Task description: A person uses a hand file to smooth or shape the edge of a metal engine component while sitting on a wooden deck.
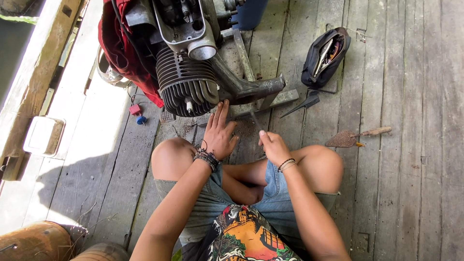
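I sit cross-legged on a wooden plank floor (415, 145) in front of a motorcycle engine (186, 82) with a finned cylinder and a dark exhaust pipe (251, 87). My left hand (220, 133) is flat with fingers apart, fingertips reaching up beside the exhaust pipe just below the cylinder. My right hand (273, 145) is closed around a thin dark tool (256, 121) whose shaft points up toward the engine. Both wrists wear bracelets.
An open black tool pouch (325, 55) with tools lies at the upper right. A rusty trowel (355, 137) with a wooden handle lies to the right. A dark pointed tool (302, 104) lies near the stand. Red cloth (118, 46) hangs at the engine's left.
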